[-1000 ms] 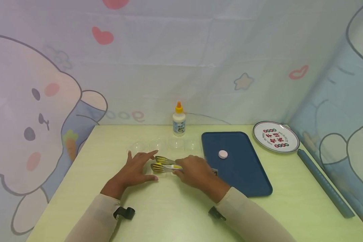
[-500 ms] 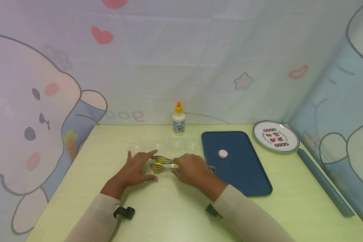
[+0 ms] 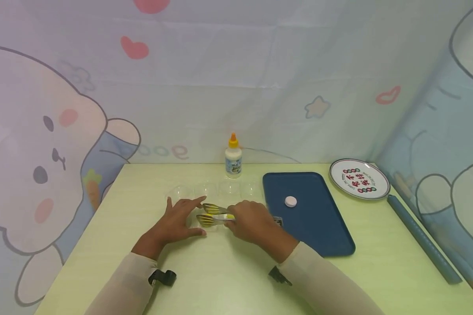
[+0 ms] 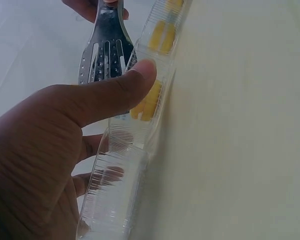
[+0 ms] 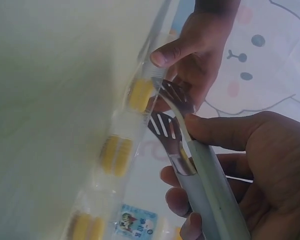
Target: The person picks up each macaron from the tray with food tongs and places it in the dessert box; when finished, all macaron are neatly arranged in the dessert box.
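In the head view my left hand (image 3: 177, 221) spans the left end of a clear plastic box, thumb on the near side and fingers on the far side. The left wrist view shows the thumb across the ribbed wall of this box (image 4: 115, 190). My right hand (image 3: 254, 223) grips metal serving tongs with pale handles (image 5: 210, 185). Their two slotted ends stand apart at the box, close to the yellow macaron nearest my left hand (image 5: 140, 95). Further along the row sits another yellow macaron (image 5: 116, 155) with a pale middle. The right hand partly hides the box.
A blue tray (image 3: 319, 232) bearing a small pale pink disc (image 3: 290, 201) lies to the right. Behind the box stands a white bottle with an orange nozzle (image 3: 233, 159). A printed plate (image 3: 339, 175) and a grey-blue roll (image 3: 423, 238) lie farther right.
My right hand has shifted slightly left with the tongs in its grip. The left hand stays at the box, and the things around stay where they were.
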The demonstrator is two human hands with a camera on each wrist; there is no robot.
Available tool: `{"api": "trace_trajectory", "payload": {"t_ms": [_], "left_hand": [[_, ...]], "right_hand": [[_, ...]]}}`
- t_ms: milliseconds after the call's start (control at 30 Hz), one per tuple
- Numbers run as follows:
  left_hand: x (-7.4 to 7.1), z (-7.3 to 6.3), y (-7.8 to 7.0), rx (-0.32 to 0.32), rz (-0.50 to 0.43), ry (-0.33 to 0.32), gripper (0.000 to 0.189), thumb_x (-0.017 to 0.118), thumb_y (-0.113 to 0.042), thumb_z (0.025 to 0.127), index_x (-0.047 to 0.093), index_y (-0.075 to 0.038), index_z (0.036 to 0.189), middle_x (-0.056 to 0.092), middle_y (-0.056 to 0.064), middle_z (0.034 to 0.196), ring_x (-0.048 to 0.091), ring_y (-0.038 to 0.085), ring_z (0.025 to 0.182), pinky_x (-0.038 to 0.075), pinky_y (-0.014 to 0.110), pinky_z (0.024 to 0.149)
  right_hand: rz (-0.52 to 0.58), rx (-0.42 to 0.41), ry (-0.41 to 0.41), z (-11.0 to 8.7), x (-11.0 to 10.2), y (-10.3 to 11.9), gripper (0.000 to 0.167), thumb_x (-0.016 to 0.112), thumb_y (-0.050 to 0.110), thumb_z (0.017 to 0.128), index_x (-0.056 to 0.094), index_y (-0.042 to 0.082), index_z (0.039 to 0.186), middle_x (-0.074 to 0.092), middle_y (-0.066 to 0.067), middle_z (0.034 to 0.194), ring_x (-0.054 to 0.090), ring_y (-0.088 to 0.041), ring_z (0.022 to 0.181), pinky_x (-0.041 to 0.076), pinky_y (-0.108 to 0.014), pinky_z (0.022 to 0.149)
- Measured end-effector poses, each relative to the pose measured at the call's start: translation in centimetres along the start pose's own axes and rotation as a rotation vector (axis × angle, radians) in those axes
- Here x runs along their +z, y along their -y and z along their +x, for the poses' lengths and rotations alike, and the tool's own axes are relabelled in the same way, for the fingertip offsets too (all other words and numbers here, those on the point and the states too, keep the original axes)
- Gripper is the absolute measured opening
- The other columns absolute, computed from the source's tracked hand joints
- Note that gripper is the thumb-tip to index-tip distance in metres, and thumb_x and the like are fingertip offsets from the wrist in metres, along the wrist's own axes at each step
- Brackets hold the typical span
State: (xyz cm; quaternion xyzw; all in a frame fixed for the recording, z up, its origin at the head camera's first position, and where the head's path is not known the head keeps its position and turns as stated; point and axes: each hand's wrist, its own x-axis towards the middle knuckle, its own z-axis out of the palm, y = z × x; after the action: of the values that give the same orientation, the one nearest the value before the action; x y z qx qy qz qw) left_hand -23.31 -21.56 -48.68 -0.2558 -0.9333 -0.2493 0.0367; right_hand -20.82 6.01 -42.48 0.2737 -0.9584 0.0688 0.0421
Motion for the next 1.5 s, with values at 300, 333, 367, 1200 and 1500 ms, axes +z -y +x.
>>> {"api": "trace_trajectory", "payload": {"t_ms": [300,333,367,1200,1500], "left_hand": [[-0.1,-0.1,-0.2,-0.02,0.022,0.001,0.104,0.097,-0.046,0.079,0.046,-0.018,0.166,0.071,0.011,0.146,0.055,0.041,0.147,0.004,0.093,0.12],[-0.1,-0.2,-0.2,-0.021,0.02,0.002,0.104,0.097,-0.047,0.079,0.046,-0.019,0.166,0.07,0.011,0.146,0.055,0.041,0.146,0.004,0.093,0.12],[-0.1,-0.2,-0.2,-0.022,0.015,0.003,0.104,0.097,-0.047,0.08,0.046,-0.019,0.166,0.071,0.011,0.146,0.055,0.042,0.146,0.004,0.093,0.12],[-1.8,-2.1,1.1,0.013,0.048,-0.153,0.096,0.095,-0.049,0.08,0.053,-0.013,0.159,0.057,0.015,0.156,0.046,0.044,0.151,0.015,0.09,0.121],[-2.4,-3.6,2.3,0.037,0.046,-0.219,0.093,0.098,-0.039,0.078,0.057,-0.009,0.155,0.061,0.021,0.15,0.053,0.044,0.14,0.037,0.07,0.115]], "right_hand": [[0.169,0.043,-0.112,-1.2,1.2,-1.9,0.038,0.08,0.04,0.1,0.08,0.015,0.128,0.084,-0.004,0.115,0.079,-0.024,0.1,0.063,-0.045,0.081],[0.176,0.045,-0.127,-1.3,1.4,-2.1,0.038,0.08,0.041,0.1,0.08,0.015,0.128,0.084,-0.004,0.116,0.079,-0.024,0.1,0.063,-0.045,0.081],[0.188,0.045,-0.141,-1.4,1.5,-2.3,0.038,0.08,0.041,0.1,0.08,0.016,0.128,0.084,-0.003,0.116,0.079,-0.025,0.1,0.063,-0.045,0.08],[0.229,0.199,-0.246,-4.3,1.1,-8.1,0.038,0.078,0.043,0.1,0.081,0.021,0.13,0.084,-0.002,0.114,0.076,-0.023,0.094,0.06,-0.046,0.075],[0.237,0.212,-0.259,-6.1,0.8,-10.3,0.039,0.079,0.04,0.1,0.08,0.02,0.133,0.083,-0.006,0.112,0.075,-0.028,0.095,0.057,-0.048,0.075]]}}
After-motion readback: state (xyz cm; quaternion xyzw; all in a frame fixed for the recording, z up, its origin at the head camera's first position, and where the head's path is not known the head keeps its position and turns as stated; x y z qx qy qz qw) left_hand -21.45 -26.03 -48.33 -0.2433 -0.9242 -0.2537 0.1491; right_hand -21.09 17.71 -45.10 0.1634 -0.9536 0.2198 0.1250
